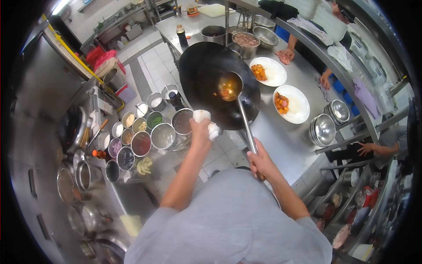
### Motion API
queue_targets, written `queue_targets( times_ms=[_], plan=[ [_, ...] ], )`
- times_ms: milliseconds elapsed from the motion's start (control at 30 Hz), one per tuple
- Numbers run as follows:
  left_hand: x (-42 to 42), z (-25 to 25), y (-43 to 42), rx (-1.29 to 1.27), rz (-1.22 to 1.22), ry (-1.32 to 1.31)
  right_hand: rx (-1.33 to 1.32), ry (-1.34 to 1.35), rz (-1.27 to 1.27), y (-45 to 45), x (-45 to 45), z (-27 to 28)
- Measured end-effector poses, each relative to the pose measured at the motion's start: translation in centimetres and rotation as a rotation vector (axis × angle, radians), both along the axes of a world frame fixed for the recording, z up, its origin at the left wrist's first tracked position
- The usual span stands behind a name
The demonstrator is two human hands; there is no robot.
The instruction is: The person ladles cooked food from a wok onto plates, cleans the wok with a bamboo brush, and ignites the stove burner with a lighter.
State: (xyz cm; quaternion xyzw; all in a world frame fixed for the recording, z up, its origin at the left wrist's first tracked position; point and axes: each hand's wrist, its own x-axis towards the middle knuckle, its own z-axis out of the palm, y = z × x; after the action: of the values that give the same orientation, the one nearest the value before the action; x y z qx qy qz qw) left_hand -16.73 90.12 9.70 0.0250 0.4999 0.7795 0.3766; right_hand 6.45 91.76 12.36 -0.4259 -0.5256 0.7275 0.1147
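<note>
My left hand (200,133) is closed round a folded white cloth (201,115) at the near-left rim of a large dark wok (200,72). The wok is tilted and appears to be gripped through the cloth. In my closed right hand (263,161) is the long metal handle of a ladle (245,116). The ladle's bowl lies inside the wok, holding glossy brown liquid with orange bits (228,88). To the wok's right, two white oval plates (278,74) (300,107) each carry orange-red chunks at the left side, beside something white.
Several metal pots of seasonings (163,136) crowd the left side. Steel bowls (324,130) are stacked at the right. A pot of meat (245,40) and a dark bottle (181,36) stand beyond the wok. Another person's hand (285,55) rests on the steel counter (281,149).
</note>
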Motion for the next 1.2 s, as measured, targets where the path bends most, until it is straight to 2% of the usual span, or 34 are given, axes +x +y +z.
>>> queue_targets(
  times_ms=[33, 133, 167, 233, 267, 300, 367, 400, 433, 500, 533, 567, 633, 667, 700, 767, 800, 833, 900, 1033, 1100, 1133, 1200],
  plan=[
    [0.0, 0.0, 0.3, -0.031, 0.008, 0.016, -0.005, 0.009, 0.003, -0.4, 0.0, 1.0],
    [0.2, -1.5, 0.6, -0.02, 0.013, 0.087, -0.495, 0.491, 0.047, -1.0, -0.2, 2.5],
    [0.2, -1.2, 0.5, -0.018, 0.014, 0.091, -0.491, 0.506, 0.063, -0.9, 0.0, 2.2],
    [-0.6, -1.2, 0.3, -0.091, 0.01, 0.101, -1.016, 0.922, 0.014, -0.5, 0.3, 1.6],
    [-1.2, -1.3, -0.1, -0.055, -0.02, 0.085, -1.126, 1.027, 0.047, -0.4, 0.4, 1.5],
    [-1.7, -1.3, -0.5, -0.02, -0.062, 0.06, -1.114, 1.035, 0.044, -0.1, 0.2, 1.6],
    [-2.8, -1.7, -1.7, -0.035, -0.094, -0.017, -0.946, 1.093, 0.11, -0.3, 1.8, 1.8],
    [-3.2, -2.1, -2.4, 0.016, -0.114, -0.059, -0.81, 0.999, 0.03, -0.5, 2.7, 2.6],
    [-3.7, -2.7, -3.2, 0.063, -0.135, -0.108, -0.783, 0.987, -0.04, -0.7, 3.7, 3.1],
    [-5.0, -4.8, -4.4, 0.062, -0.186, -0.107, -0.189, 0.524, -0.115, -1.1, 4.9, 4.0],
    [-5.2, -4.9, -5.0, 0.025, -0.196, -0.103, 0.017, 0.383, -0.202, -1.4, 5.4, 3.5],
    [-5.4, -4.5, -5.8, -0.012, -0.194, -0.093, 0.025, 0.362, -0.218, -1.4, 6.0, 2.4],
    [-5.2, -4.1, -6.9, -0.033, -0.156, -0.104, 0.465, -0.03, -0.345, -1.0, 6.8, -0.5],
    [-4.5, -3.2, -7.1, 0.013, -0.09, -0.105, 0.597, -0.238, -0.377, -0.6, 7.1, -1.5],
    [-4.4, -3.2, -7.8, 0.012, -0.085, -0.107, 0.596, -0.237, -0.371, 0.3, 8.0, -3.8],
    [-4.2, -2.9, -9.2, -0.032, -0.111, -0.1, 0.873, -0.571, -0.308, 2.2, 10.2, -7.7],
    [-4.0, -3.0, -10.0, -0.032, -0.106, -0.094, 0.665, -0.608, -0.271, 2.8, 10.3, -5.9],
    [-3.9, -3.2, -10.7, -0.053, -0.08, -0.109, 0.666, -0.598, -0.264, 2.6, 11.0, -7.1],
    [-3.0, -3.1, -12.2, -0.071, -0.018, -0.122, 0.889, -0.625, -0.283, 3.2, 12.3, -10.4],
    [-0.4, -1.1, -17.2, -0.072, 0.048, -0.19, 0.88, -0.553, -0.294, 3.7, 13.5, -9.1],
    [1.2, -0.1, -20.0, -0.109, 0.125, -0.231, 1.122, -0.422, -0.327, 4.3, 14.4, -9.6],
    [2.5, 0.9, -21.3, -0.091, 0.21, -0.259, 1.126, -0.4, -0.305, 4.5, 14.5, -9.0],
    [4.1, 1.5, -24.4, -0.119, 0.3, -0.272, 0.689, -0.388, -0.333, 3.9, 14.6, -7.5]
  ],
)
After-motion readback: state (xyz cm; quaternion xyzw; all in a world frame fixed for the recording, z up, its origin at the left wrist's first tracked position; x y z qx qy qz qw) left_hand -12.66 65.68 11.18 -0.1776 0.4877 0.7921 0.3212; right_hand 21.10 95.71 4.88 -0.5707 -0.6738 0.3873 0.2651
